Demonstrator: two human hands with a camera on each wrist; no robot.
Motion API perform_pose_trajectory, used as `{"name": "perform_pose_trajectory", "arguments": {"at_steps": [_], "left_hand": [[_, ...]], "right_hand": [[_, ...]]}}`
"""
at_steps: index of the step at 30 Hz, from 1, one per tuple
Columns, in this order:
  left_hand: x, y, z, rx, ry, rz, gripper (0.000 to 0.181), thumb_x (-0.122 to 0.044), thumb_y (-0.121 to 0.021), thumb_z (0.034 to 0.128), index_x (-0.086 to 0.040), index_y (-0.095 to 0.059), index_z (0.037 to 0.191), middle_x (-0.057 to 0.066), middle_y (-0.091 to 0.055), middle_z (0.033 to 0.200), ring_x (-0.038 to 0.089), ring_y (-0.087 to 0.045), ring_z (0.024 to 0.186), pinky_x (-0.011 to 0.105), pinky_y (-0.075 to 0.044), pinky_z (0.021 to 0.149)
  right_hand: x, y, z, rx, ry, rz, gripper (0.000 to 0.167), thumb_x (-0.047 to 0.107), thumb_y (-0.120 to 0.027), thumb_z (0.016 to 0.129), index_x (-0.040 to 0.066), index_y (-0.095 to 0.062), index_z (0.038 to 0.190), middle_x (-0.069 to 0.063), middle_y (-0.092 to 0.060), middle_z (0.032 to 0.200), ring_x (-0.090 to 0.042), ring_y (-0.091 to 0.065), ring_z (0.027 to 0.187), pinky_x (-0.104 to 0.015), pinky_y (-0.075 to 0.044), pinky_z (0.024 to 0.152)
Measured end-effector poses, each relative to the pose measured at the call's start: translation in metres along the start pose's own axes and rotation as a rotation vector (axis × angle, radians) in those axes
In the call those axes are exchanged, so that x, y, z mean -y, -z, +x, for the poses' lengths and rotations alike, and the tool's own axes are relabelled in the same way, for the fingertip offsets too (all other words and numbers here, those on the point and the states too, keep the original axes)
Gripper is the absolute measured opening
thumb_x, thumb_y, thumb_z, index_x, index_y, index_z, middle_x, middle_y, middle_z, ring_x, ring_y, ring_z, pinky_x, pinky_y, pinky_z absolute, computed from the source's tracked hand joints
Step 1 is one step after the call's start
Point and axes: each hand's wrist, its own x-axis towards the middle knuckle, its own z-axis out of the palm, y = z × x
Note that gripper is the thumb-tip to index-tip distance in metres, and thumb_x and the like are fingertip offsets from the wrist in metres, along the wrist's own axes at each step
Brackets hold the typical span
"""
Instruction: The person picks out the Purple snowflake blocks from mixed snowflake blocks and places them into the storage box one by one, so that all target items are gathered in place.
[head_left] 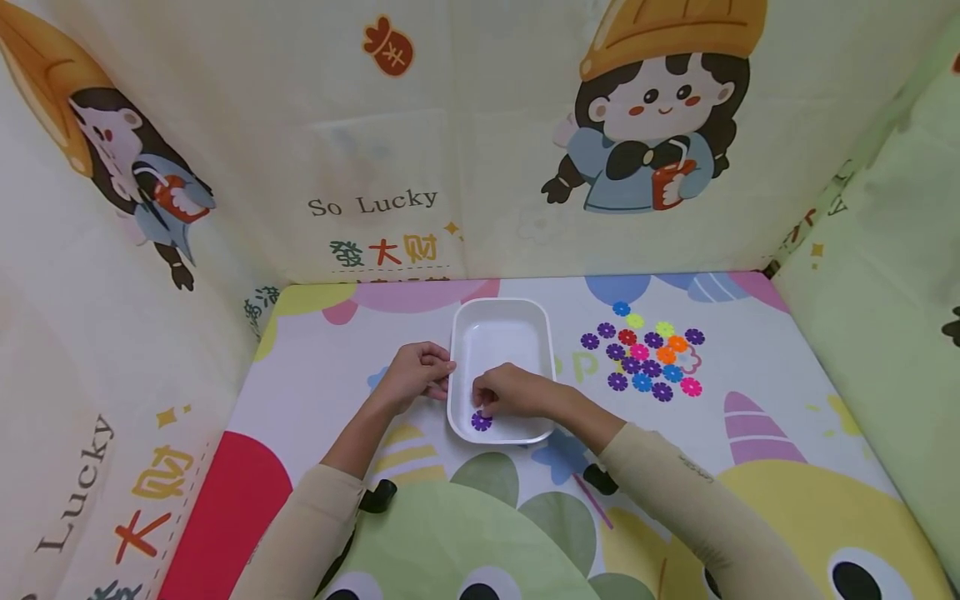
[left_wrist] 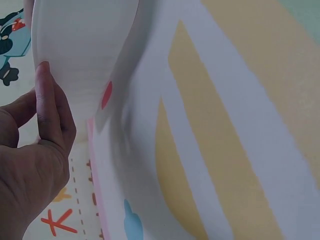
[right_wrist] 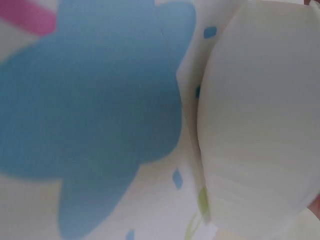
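The person's left grip [head_left: 415, 373] holds the left rim of the white rectangular plastic tray [head_left: 502, 333], I think so that it does not slide on the printed surface [head_left: 300, 375]. In the tray's near left part, the right grip [head_left: 519, 390] has bent fingers at a purple flower-shaped piece [head_left: 482, 422], but from here I cannot tell if they pinch it. More multicoloured flower-shaped pieces [head_left: 652, 367] lie scattered at the right, probably for easy reach.

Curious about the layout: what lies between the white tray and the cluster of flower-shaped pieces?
In the head view, lettered tablecloth separates the white tray from the cluster; the right forearm crosses the nearer end.
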Motion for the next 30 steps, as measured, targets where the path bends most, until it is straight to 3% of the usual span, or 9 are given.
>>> {"name": "perform_pose_trajectory", "arguments": {"at_steps": [9, 19, 30], "left_hand": [[0.000, 0.000, -0.001, 0.000, 0.005, -0.003, 0.024, -0.010, -0.071, 0.0978, 0.004, -0.061, 0.114, 0.010, -0.067, 0.083, 0.017, -0.068, 0.063, 0.034, -0.066, 0.058], [-0.001, -0.001, 0.000, -0.007, 0.017, -0.004, 0.023, -0.010, -0.072, 0.0974, 0.003, -0.062, 0.114, 0.012, -0.066, 0.084, 0.017, -0.067, 0.064, 0.035, -0.066, 0.058], [-0.002, 0.000, 0.000, 0.001, 0.021, -0.005, 0.024, -0.010, -0.072, 0.0977, 0.003, -0.062, 0.115, 0.014, -0.067, 0.086, 0.018, -0.068, 0.063, 0.036, -0.066, 0.059]], "right_hand": [[0.000, 0.021, -0.025, -0.115, 0.032, 0.007, 0.011, 0.010, -0.078, 0.093, 0.009, -0.071, 0.102, 0.003, -0.065, 0.087, -0.011, -0.058, 0.082, -0.022, -0.056, 0.075], [-0.011, 0.041, -0.073, -0.299, -0.057, 0.091, 0.023, 0.012, -0.078, 0.092, 0.007, -0.072, 0.114, -0.001, -0.071, 0.103, -0.013, -0.065, 0.091, -0.025, -0.063, 0.082], [-0.051, 0.048, -0.122, -0.486, -0.100, 0.073, 0.022, 0.008, -0.081, 0.089, 0.009, -0.073, 0.110, -0.001, -0.073, 0.101, -0.016, -0.068, 0.091, -0.032, -0.066, 0.084]]}}
